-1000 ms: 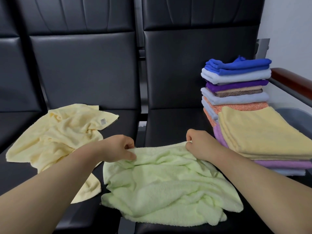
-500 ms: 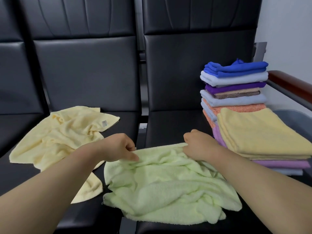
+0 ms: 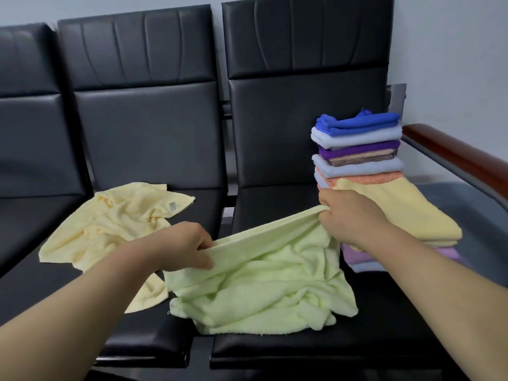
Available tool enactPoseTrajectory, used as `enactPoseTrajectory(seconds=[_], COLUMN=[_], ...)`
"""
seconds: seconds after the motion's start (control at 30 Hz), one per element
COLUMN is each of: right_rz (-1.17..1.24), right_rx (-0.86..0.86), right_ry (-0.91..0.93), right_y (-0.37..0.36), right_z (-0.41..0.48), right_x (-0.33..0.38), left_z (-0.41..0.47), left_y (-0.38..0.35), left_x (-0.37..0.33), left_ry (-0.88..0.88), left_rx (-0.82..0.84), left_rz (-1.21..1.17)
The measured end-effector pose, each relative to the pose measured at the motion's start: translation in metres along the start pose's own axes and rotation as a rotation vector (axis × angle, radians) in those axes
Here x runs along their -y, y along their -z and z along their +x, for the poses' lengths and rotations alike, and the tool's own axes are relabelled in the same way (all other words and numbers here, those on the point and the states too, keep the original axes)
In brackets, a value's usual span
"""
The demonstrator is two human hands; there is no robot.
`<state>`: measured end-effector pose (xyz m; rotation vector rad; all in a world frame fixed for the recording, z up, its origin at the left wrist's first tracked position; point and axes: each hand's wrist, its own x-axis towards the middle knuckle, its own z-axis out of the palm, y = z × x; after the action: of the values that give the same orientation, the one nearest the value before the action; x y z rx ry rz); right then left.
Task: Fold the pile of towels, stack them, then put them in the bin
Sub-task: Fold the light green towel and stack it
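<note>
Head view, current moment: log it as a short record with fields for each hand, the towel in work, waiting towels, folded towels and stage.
left hand: fingers pinch the top edge of the light green towel
right hand: grips the same edge, further right and higher
towel in work: edge lifted taut between the hands, rest crumpled on the black seat
waiting: pale yellow towel, crumpled on the seat to the left
folded: stack of folded towels at right, beside the armrest
stage: green towel not yet folded
</note>
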<state>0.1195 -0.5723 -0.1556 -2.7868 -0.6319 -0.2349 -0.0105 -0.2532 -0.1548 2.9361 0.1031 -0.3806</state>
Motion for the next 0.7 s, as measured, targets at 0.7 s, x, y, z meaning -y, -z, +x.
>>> enactPoseTrajectory(seconds=[0.7], right_rz=[0.118], right_rx=[-0.006], right_ry=[-0.096], right_y=[-0.007], right_z=[0.005], right_x=[-0.008], left_z=[-0.012], left_y=[0.008], left_x=[0.036], left_ry=[0.124], left_rx=[-0.308], left_rz=[-0.249])
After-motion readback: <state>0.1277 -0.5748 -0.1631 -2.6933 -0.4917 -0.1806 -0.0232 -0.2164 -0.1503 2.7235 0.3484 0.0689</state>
